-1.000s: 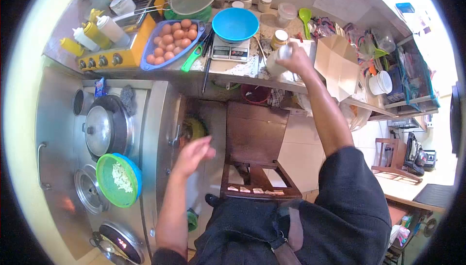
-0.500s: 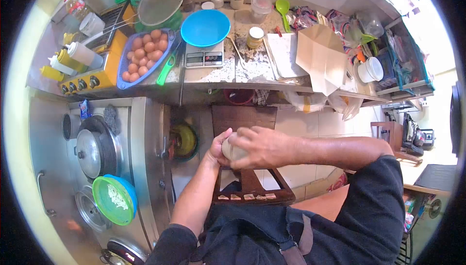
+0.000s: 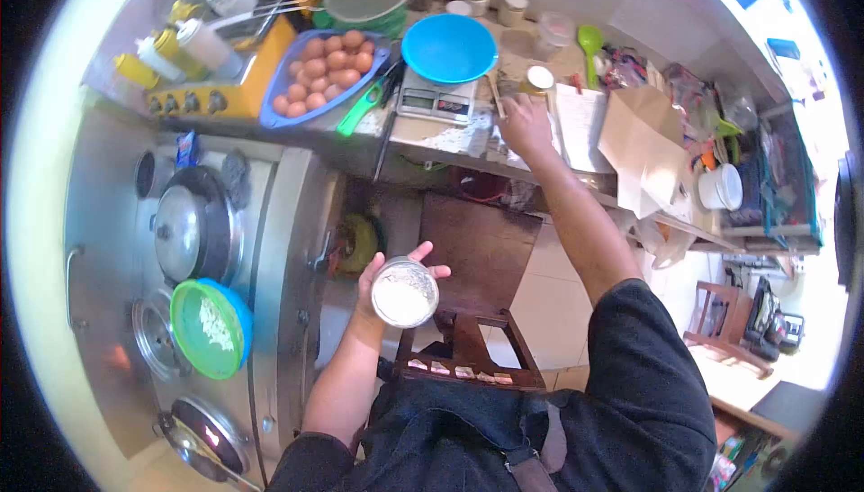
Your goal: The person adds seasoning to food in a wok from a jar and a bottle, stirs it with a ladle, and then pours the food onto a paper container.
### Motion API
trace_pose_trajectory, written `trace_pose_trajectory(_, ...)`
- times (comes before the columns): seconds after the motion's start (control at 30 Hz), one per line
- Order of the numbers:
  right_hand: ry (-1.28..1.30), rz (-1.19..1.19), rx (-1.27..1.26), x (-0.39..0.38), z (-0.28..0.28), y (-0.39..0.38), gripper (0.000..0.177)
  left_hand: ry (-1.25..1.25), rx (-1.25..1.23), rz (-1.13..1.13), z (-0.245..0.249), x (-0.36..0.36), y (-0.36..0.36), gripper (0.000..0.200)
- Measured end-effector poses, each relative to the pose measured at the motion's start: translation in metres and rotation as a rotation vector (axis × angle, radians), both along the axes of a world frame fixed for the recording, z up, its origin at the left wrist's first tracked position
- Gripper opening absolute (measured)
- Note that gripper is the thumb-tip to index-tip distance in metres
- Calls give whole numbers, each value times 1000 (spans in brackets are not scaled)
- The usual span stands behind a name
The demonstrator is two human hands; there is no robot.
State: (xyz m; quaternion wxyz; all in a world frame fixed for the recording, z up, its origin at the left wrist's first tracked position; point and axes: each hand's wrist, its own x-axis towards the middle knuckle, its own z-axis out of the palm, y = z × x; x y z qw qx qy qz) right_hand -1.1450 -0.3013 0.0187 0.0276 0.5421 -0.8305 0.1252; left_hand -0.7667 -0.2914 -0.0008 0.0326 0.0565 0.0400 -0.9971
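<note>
My left hand (image 3: 366, 299) is closed around a jar (image 3: 405, 295), held in front of my body. The jar has no lid on, and white powder shows inside it. My right hand (image 3: 526, 123) is stretched out to the counter, fingers bent down beside a wooden spoon (image 3: 494, 94) and just in front of a lidded jar (image 3: 539, 81). What those fingers hold, if anything, is hidden under the hand. Left of them, a blue bowl (image 3: 449, 47) rests on a kitchen scale (image 3: 436, 102).
A blue basket of brown eggs (image 3: 324, 73) and a green-handled tool (image 3: 360, 112) lie left of the scale. Paper sheets (image 3: 580, 127) and a brown paper bag (image 3: 641, 136) lie to the right. A green bowl (image 3: 184, 330) and lidded pot (image 3: 180, 235) stand at left. A chair (image 3: 468, 343) is before me.
The jar's lid has come off, exposing the powder. My right hand has left the jar and moved forward to the counter. The view has shifted and tilted.
</note>
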Motion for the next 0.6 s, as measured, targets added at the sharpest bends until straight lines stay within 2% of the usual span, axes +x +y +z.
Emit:
trace_pose_trajectory(0.07, -140, -182, 5, -6, -36, -32, 29, 6, 19, 106, 14, 20, 0, 79)
trace_pose_trajectory(0.1, -89, -230, 98, -7, -42, -39, 23, -9, 13, 154, 20, 29, -2, 79)
trace_pose_trajectory(0.13, -142, -240, -110, -9, -53, -43, 17, -12, -44, 225, 25, 40, -4, 81)
trace_pose_trajectory(0.17, -174, -326, -26, -6, -48, -46, 18, -23, -97, 308, 30, 55, -5, 84)
trace_pose_trajectory(0.23, -238, -358, 73, 0, -41, -48, 20, 39, -88, 387, 40, 85, -9, 76)
trace_pose_trajectory(0.27, -109, -299, -43, -4, -55, -48, 22, 8, -93, 485, 38, 101, -7, 73)
trace_pose_trajectory(0.3, -73, -279, -35, 13, -36, -45, 24, -20, -102, 578, 38, 117, -5, 70)
trace_pose_trajectory(0.33, -62, -350, 29, 11, -38, -48, 24, -36, -40, 647, 42, 136, 0, 65)
trace_pose_trajectory(0.37, -94, -353, -40, -2, -55, -47, 25, -40, -48, 707, 49, 153, 5, 65)
trace_pose_trajectory(0.4, 112, -266, 78, -21, -79, -45, 27, -159, -90, 728, 57, 168, 10, 73)
trace_pose_trajectory(0.43, 348, -148, 55, -25, -90, -29, 26, -282, -125, 743, 66, 184, 16, 81)
trace_pose_trajectory(0.47, -524, -321, 87, -123, -135, -31, 31, -292, -98, 805, 73, 200, 25, 75)
trace_pose_trajectory(0.5, -658, -221, -444, -38, -130, 2, 29, -296, -100, 846, 78, 218, 34, 75)
trace_pose_trajectory(0.53, -57, -68, -350, 18, -76, 26, 36, -311, -121, 897, 81, 236, 44, 71)
trace_pose_trajectory(0.57, -200, -21, -508, 49, -67, 36, 34, -321, -143, 952, 83, 255, 55, 68)
trace_pose_trajectory(0.6, -653, -218, -247, 135, 14, 45, 36, -268, -108, 999, 88, 273, 62, 64)
